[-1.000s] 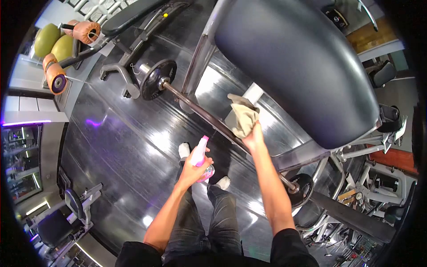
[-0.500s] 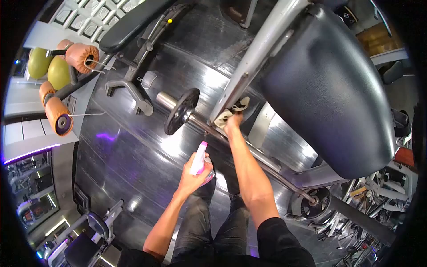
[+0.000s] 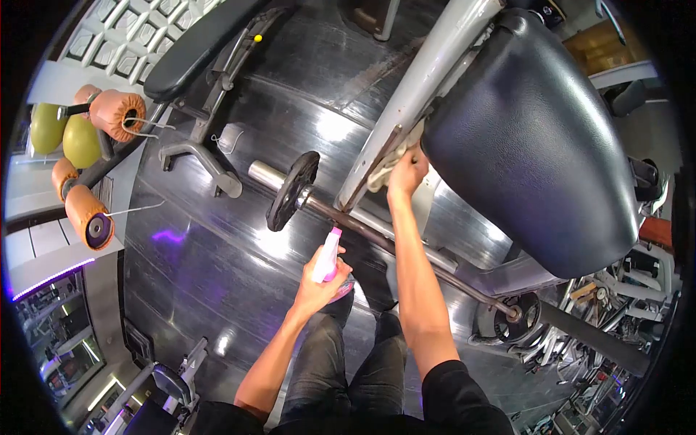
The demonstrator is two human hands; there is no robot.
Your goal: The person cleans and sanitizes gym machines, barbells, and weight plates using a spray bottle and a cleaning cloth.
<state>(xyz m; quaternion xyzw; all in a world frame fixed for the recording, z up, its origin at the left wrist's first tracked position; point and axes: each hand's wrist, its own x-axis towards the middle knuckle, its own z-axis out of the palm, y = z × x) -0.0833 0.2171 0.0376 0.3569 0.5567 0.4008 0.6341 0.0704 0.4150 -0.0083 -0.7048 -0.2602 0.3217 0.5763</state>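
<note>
The right hand [image 3: 408, 174], partly hidden but seemingly clutching a cloth [image 3: 382, 172], has moved along the post [image 3: 409, 98], bringing the cloth nearer the pad [image 3: 536, 145], while the left hand [image 3: 314, 290] wraps a bottle [image 3: 328, 259].

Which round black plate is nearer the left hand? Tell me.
The round black plate on the metal bar, upper left end; the other plate is past the right arm.

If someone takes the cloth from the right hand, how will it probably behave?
The cloth is probably floppy, since it is bunched in folds at the right hand. It is likely light, because this hand alone holds it. Rolling looks unlikely, as its shape is crumpled, not round.
</note>
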